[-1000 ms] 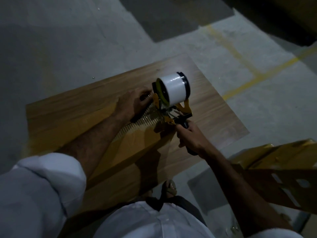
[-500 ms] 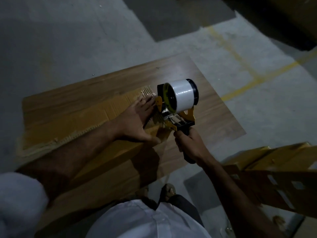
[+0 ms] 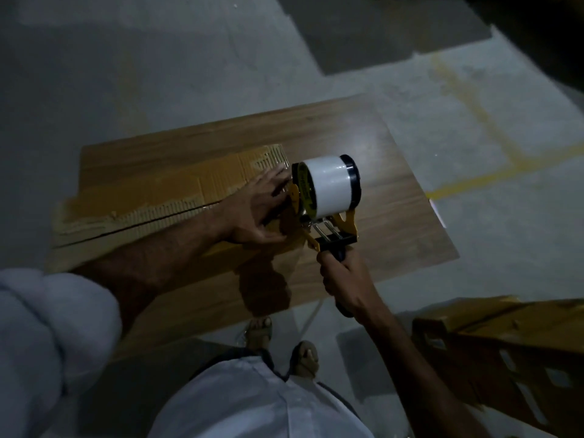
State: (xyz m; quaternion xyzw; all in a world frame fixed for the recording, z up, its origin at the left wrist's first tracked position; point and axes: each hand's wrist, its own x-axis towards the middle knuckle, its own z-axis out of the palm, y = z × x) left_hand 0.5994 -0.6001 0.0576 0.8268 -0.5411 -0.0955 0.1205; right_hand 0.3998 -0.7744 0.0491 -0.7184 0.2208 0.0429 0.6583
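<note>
— Which step is in hand?
— Taping is judged to be under way. A yellow-framed tape dispenser with a white roll (image 3: 327,192) is held at the right end of a flat brown corrugated cardboard sheet (image 3: 177,191), which lies on a wood-grain board (image 3: 379,172) on the grey concrete floor (image 3: 126,74).
— And the grip?
— The right hand (image 3: 344,282) is clamped round the dispenser's black handle. The left hand (image 3: 256,213) is spread flat and pressed on the cardboard.
— What is called for next?
— Probably the tape end should be pinned down while the dispenser is drawn along the sheet.
</note>
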